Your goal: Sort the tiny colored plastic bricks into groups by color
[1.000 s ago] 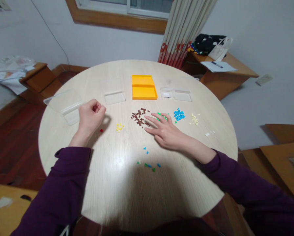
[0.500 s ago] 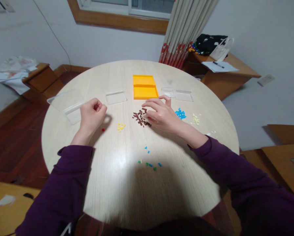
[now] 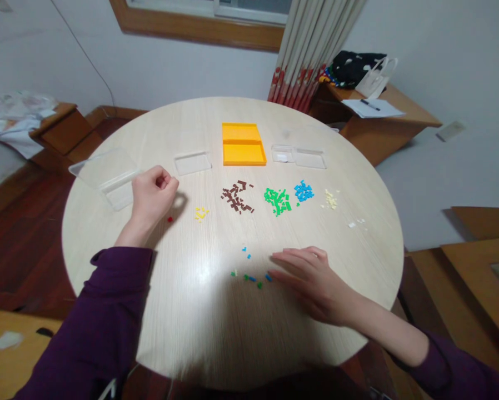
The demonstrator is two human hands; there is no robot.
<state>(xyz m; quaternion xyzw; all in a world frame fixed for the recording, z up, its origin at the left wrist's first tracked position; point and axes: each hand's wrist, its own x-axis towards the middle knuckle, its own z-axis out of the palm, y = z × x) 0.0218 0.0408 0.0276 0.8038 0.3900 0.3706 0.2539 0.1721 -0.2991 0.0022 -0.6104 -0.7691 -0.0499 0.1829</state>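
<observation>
My left hand (image 3: 154, 194) is curled closed at the left, above the table near a small red brick (image 3: 170, 219); whatever its fingers hold, if anything, is hidden. At the near right my right hand (image 3: 310, 283) is open, fingers stretched out and slightly apart. Its fingertips are close to a blue brick (image 3: 268, 277), beside a few loose green bricks (image 3: 259, 285) and two small blue pieces. Farther off lie piles of brown bricks (image 3: 236, 197), green bricks (image 3: 277, 201) and blue bricks (image 3: 303, 191). Yellow pieces (image 3: 201, 214) are scattered left of the brown pile.
On the round table (image 3: 183, 322), an open orange case (image 3: 244, 154) stands at the back. Clear plastic boxes flank it: a large one (image 3: 116, 183), a shallow tray (image 3: 193, 163) and a small hinged one (image 3: 310, 159). Cream pieces (image 3: 330, 200) and white pieces (image 3: 352, 225) lie right.
My right hand has moved from above the brown and green piles toward me, down by the loose bricks, uncovering the green pile. My left hand stays closed in about the same place.
</observation>
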